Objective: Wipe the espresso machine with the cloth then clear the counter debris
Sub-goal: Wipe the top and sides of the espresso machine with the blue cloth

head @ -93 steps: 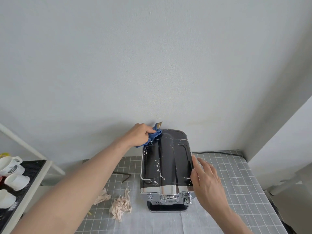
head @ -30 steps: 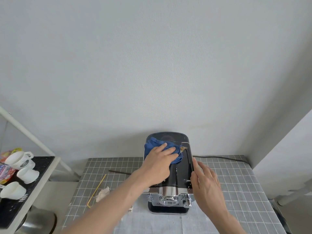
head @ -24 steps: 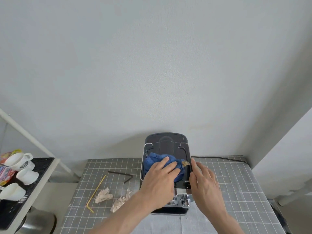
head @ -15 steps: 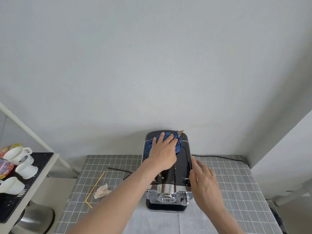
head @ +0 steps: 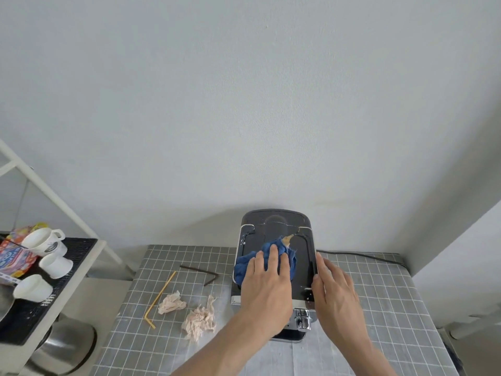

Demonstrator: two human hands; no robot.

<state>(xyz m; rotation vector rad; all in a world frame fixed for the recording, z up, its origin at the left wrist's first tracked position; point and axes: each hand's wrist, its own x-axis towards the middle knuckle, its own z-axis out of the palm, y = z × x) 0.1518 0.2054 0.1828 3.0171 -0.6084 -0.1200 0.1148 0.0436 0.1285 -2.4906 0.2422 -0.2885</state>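
espresso machine (head: 276, 226) long axis toward wall (front near) | left hand (head: 267, 283) presses cloth (head: 287, 256)

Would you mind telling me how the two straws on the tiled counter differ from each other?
The yellow straw is pale and bright; the dark straw is brown-black. The yellow straw runs diagonally, with its short bent end toward the counter's front; the dark straw lies nearly crosswise, bent at its right end close to the espresso machine. The yellow straw lies beside a crumpled tissue; the dark straw lies farther back. Both are bent, untouched and rest flat on the counter.
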